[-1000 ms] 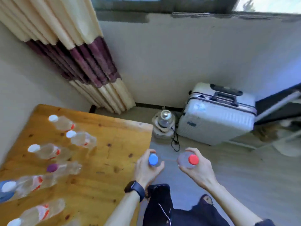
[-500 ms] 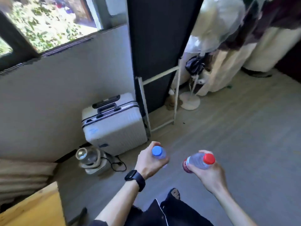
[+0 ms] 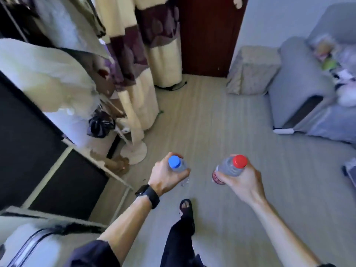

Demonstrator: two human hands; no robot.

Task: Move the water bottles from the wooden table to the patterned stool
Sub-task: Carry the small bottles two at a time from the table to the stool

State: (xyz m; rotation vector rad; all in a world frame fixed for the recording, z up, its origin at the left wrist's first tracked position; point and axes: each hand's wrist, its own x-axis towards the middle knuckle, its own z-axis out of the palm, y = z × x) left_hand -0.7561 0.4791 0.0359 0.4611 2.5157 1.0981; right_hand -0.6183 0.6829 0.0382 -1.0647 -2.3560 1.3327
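Note:
My left hand (image 3: 165, 176) grips a clear water bottle with a blue cap (image 3: 176, 164), cap toward the camera. A second clear water bottle with a red cap (image 3: 232, 167) and a dark red label lies tilted in my right hand (image 3: 241, 180). Both are held over the grey floor in front of me. The patterned stool (image 3: 252, 71), a grey cloth-covered cube, stands far ahead on the right, next to the sofa. The wooden table is out of view.
A grey sofa (image 3: 308, 89) with soft toys fills the right side. Left are a dark cabinet with a white frame (image 3: 38, 151), hanging clothes, a fan base (image 3: 134, 151) and curtains (image 3: 146, 54). A silver suitcase (image 3: 28, 247) sits bottom left. A dark red door (image 3: 208, 35) is ahead.
The view has swung right, away from the wooden table and suitcase toward the stool and sofa. Both hands still hold their bottles in front of me.

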